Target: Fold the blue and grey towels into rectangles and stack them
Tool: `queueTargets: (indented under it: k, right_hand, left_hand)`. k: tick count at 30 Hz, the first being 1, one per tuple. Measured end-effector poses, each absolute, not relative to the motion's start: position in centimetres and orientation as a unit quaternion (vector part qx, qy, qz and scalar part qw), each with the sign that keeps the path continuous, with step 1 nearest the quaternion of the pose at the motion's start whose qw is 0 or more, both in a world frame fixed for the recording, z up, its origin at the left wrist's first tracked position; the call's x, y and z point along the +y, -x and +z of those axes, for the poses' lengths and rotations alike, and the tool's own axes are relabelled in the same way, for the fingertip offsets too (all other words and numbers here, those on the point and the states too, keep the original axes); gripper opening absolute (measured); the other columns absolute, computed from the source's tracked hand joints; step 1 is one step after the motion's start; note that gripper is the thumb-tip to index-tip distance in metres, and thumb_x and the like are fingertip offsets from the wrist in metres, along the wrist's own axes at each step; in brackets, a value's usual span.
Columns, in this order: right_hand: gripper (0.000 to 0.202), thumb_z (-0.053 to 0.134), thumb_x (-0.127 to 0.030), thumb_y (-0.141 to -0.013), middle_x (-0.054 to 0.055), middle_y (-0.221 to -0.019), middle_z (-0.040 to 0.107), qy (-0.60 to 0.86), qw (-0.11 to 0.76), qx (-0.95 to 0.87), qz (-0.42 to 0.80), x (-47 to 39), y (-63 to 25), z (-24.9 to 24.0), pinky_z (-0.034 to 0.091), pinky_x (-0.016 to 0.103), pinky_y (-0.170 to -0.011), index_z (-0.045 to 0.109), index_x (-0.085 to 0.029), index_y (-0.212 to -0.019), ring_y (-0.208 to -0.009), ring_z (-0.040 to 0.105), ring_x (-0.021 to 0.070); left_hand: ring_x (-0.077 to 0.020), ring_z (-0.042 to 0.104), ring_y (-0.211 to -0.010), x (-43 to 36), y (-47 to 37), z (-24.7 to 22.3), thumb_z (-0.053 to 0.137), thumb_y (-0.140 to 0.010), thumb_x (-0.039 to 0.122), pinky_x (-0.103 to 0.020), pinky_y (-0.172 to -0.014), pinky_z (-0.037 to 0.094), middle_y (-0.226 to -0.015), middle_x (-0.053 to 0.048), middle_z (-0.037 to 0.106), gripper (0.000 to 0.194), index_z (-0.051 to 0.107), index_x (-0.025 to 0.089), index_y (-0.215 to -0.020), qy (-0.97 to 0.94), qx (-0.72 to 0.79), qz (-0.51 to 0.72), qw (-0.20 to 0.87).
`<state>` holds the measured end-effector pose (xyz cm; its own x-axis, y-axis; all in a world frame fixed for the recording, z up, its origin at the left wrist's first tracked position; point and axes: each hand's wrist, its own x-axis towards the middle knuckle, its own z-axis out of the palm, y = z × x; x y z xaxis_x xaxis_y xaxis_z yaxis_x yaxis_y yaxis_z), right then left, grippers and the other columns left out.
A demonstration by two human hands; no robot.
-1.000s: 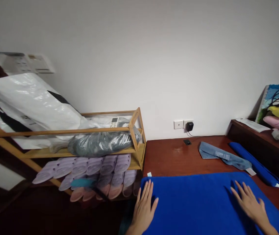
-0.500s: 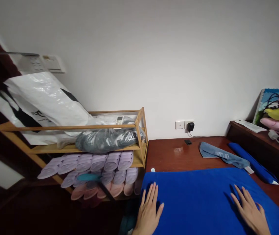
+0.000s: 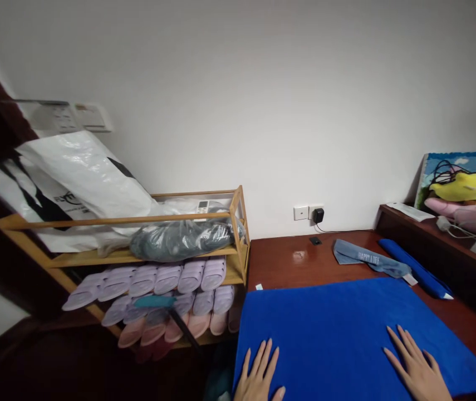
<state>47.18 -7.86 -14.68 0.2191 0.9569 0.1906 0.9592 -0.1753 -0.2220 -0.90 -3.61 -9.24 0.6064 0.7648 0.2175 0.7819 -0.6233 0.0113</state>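
Two folded cloths (image 3: 369,258) lie beyond the spread blue cloth (image 3: 325,334).

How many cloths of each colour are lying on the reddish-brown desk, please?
Bright blue: 2, the wide spread cloth and the narrow cloth
Grey-blue: 1, the lettered cloth
Total: 3 cloths

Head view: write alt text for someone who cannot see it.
A person's left hand and right hand lie palm down on a blue cloth spread over a reddish-brown desk. Beyond it lie a grey-blue cloth and a narrow blue bundle; at left, a wooden rack holds lavender slippers and a white bag.
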Motion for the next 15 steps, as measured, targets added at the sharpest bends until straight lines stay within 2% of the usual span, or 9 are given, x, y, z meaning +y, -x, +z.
queueTargets:
  k: [3, 7, 11, 15]
  right_hand:
    - [0.067, 0.028, -0.063, -0.083, 0.001, -0.151, 0.021, 0.770, 0.165, -0.616, -0.005, -7.9, -44.8, -13.6, 0.027, 0.055, -0.105, 0.019, -0.037, -0.144, -0.138, 0.020, 0.0259]
    - [0.064, 0.035, -0.058, -0.086, -0.003, -0.152, 0.017, 0.708, 0.203, -0.676, 0.036, -7.7, -37.1, -9.6, 0.027, 0.056, -0.106, 0.010, -0.043, -0.143, -0.137, 0.022, 0.0272]
    - [0.061, 0.038, -0.055, -0.087, -0.005, -0.151, 0.019, 0.627, 0.189, -0.749, 0.097, -7.8, -29.5, -7.5, 0.027, 0.058, -0.106, 0.011, -0.046, -0.141, -0.136, 0.022, 0.0299]
    - [0.062, 0.036, -0.058, -0.087, -0.004, -0.151, 0.016, 0.630, 0.166, -0.751, 0.109, -8.2, -28.3, -8.3, 0.023, 0.062, -0.105, 0.008, -0.046, -0.141, -0.137, 0.018, 0.0305]
  left_hand:
    - [-0.0257, 0.039, -0.129, -3.6, 1.1, -9.7, 0.039, -0.087, 0.052, -0.042, -0.105, 0.030, -0.149, 0.001, 0.028, 0.073, -0.002, 0.032, -0.144, 0.898, -0.425, -0.097, 0.056]
    - [-0.0264, 0.037, -0.131, -3.8, 1.1, -9.5, 0.034, -0.089, 0.053, -0.044, -0.104, 0.029, -0.150, -0.001, 0.025, 0.069, 0.000, 0.032, -0.145, 0.900, -0.422, -0.094, 0.048]
    - [-0.0318, 0.030, -0.134, -4.4, 0.9, -8.9, 0.031, -0.089, 0.058, -0.057, -0.104, 0.025, -0.151, -0.004, 0.020, 0.067, 0.002, 0.034, -0.144, 0.887, -0.447, -0.105, 0.043]
    - [-0.0346, 0.025, -0.135, -4.9, 0.9, -8.5, 0.032, -0.089, 0.059, -0.063, -0.103, 0.023, -0.151, -0.004, 0.018, 0.068, -0.001, 0.036, -0.144, 0.886, -0.452, -0.099, 0.009]
